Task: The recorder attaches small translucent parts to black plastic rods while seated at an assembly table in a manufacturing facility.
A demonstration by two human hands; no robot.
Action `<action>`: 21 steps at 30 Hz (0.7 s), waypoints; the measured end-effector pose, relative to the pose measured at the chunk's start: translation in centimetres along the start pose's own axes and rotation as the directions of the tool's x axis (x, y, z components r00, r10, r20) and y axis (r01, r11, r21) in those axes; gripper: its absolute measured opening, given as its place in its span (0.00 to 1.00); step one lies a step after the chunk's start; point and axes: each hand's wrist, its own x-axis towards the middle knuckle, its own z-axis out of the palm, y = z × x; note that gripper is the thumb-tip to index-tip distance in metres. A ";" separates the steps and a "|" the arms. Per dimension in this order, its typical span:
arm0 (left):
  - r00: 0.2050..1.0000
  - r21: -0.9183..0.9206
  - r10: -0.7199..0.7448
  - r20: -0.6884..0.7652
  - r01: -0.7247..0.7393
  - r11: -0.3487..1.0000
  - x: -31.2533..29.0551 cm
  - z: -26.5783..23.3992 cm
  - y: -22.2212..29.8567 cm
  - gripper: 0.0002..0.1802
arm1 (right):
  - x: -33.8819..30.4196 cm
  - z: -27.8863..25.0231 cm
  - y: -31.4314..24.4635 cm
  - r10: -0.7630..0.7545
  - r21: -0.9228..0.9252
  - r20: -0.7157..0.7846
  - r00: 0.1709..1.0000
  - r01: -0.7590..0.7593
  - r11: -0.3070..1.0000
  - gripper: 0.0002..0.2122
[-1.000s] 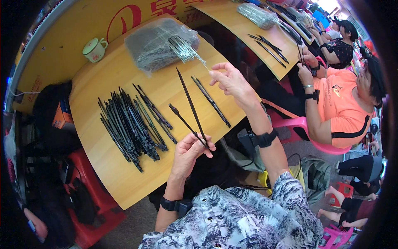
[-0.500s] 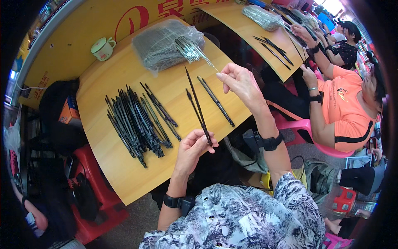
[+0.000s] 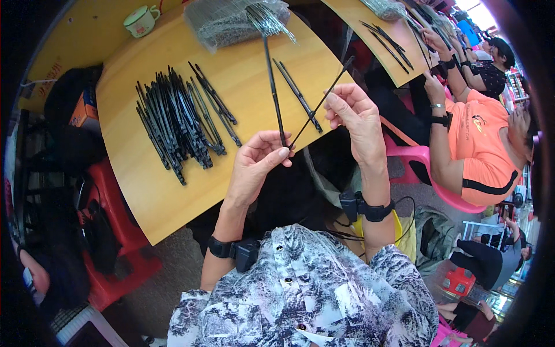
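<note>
The right hand (image 3: 356, 118) has left the silver wires (image 3: 269, 20) and come down near the left hand (image 3: 257, 162), where the two dark sticks (image 3: 273, 87) have spread into a wide V, one now leaning toward the right fingers. The view has tipped, putting the counter (image 3: 173, 205) higher.

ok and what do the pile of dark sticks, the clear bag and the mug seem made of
Pile of dark sticks: probably plastic or plastic-coated wire; black, with pale glints that suggest a slight gloss.
Clear bag: likely thin plastic film; see-through, wrinkled and shiny.
Mug: enamelled metal or glazed ceramic, can't tell which; pale, smooth-looking, green-edged.
</note>
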 end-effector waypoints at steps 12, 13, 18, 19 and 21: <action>0.999 -0.071 0.000 -0.037 -0.003 0.997 -2.7 2.0 0.4 0.17 | -4.6 1.5 0.4 0.192 0.263 0.122 0.974 -0.218 0.940 0.06; 0.999 -0.062 -0.025 -0.038 0.022 0.998 -2.7 2.0 0.4 0.18 | -4.8 1.6 0.5 0.161 0.287 0.162 0.974 -0.203 0.936 0.06; 1.000 -0.102 -0.014 -0.014 0.012 0.995 -2.8 2.1 0.4 0.19 | -5.2 1.6 0.7 0.205 0.280 0.113 0.972 -0.229 0.932 0.06; 0.999 -0.107 -0.033 -0.015 0.031 0.994 -2.8 2.2 0.4 0.19 | -5.2 1.6 0.7 0.190 0.292 0.131 0.973 -0.221 0.931 0.06; 1.000 -0.129 -0.018 0.001 0.018 0.991 -2.9 2.1 0.4 0.19 | -5.2 1.6 0.8 0.187 0.302 0.118 0.975 -0.215 0.929 0.06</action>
